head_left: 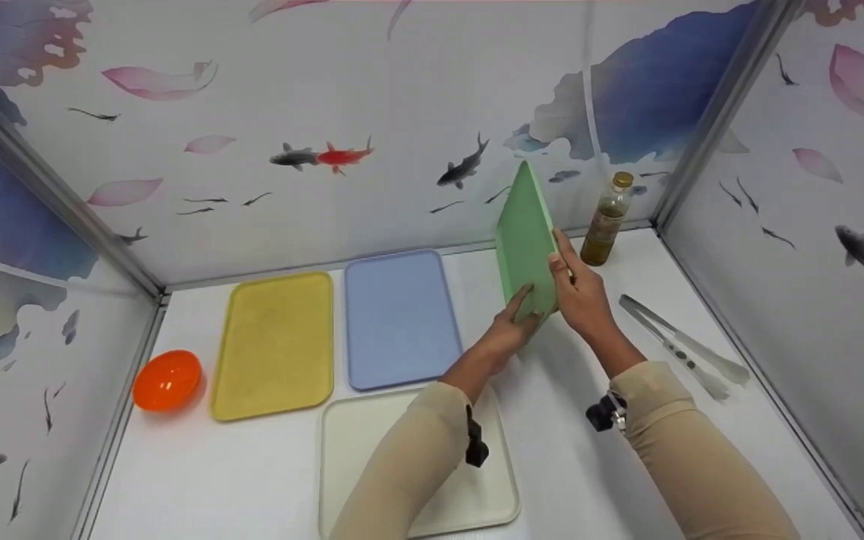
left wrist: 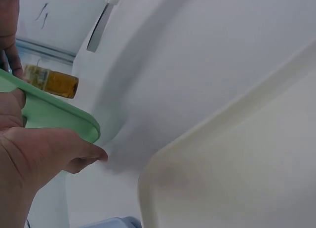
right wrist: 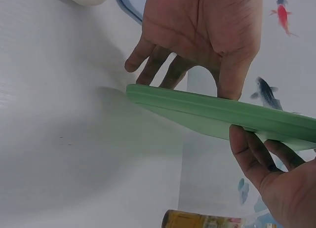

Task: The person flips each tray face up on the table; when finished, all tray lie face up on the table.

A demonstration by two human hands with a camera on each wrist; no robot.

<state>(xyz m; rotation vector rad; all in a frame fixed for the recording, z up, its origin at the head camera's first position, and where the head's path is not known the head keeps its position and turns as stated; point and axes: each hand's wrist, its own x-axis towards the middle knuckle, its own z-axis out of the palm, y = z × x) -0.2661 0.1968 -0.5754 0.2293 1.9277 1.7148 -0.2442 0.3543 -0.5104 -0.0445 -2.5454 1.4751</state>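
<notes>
A green tray (head_left: 526, 240) stands on edge, lifted and tilted, near the back wall. My left hand (head_left: 508, 334) holds its lower end, some digits against the left-hand face; the left wrist view shows this hand (left wrist: 44, 151) beside the tray's rounded corner (left wrist: 86, 127). My right hand (head_left: 582, 292) grips the near rim higher up. In the right wrist view, the right hand's fingers (right wrist: 244, 144) press the opposite face from the left hand (right wrist: 202, 30). The green tray (right wrist: 222, 107) partly hides the left fingertips there.
Yellow tray (head_left: 274, 345) and blue tray (head_left: 402, 322) lie side by side on the left. A cream tray (head_left: 477, 495) lies under my left forearm. An orange bowl (head_left: 167, 381) sits far left. Right of the green tray stand a bottle (head_left: 604, 225) and lie metal tongs (head_left: 679, 345).
</notes>
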